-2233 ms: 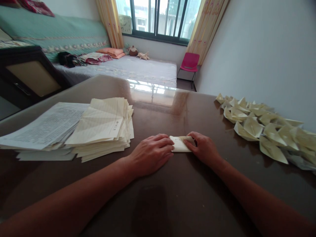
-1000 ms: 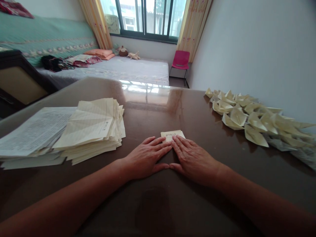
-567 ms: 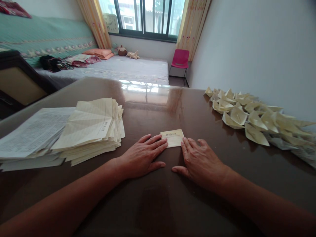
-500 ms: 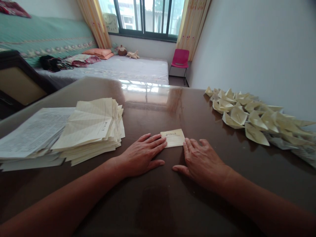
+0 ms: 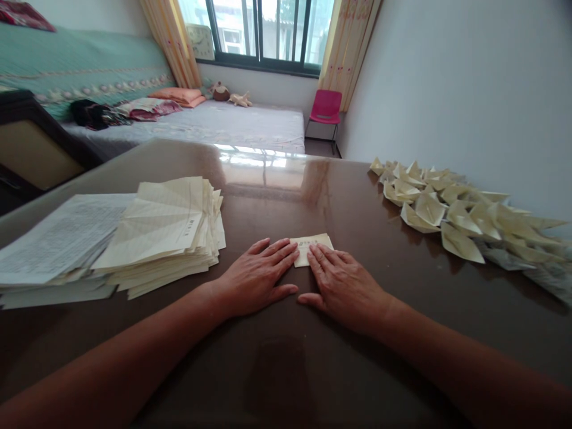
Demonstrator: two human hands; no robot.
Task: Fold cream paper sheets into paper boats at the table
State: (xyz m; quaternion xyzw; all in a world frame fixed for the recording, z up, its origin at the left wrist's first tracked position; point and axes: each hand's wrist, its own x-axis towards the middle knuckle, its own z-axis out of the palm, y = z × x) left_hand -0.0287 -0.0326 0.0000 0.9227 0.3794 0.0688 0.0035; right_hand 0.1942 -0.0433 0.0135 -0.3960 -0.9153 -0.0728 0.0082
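Note:
A small folded cream paper (image 5: 309, 244) lies flat on the dark glossy table (image 5: 313, 196). My left hand (image 5: 257, 279) rests palm down, fingers stretched out, with its fingertips on the paper's left edge. My right hand (image 5: 342, 286) also lies flat with its fingers spread, covering the paper's near right part. Both hands press on the paper; neither grips it.
A thick stack of cream sheets (image 5: 165, 229) lies to the left, overlapping printed pages (image 5: 58, 238). Several folded paper boats (image 5: 456, 217) line the right side along the white wall. Beyond the table are a bed (image 5: 214, 122) and a pink chair (image 5: 326, 107).
My right hand slid left, back onto the folded paper, covering more of it than half a second ago. My left hand stayed at the paper's left edge.

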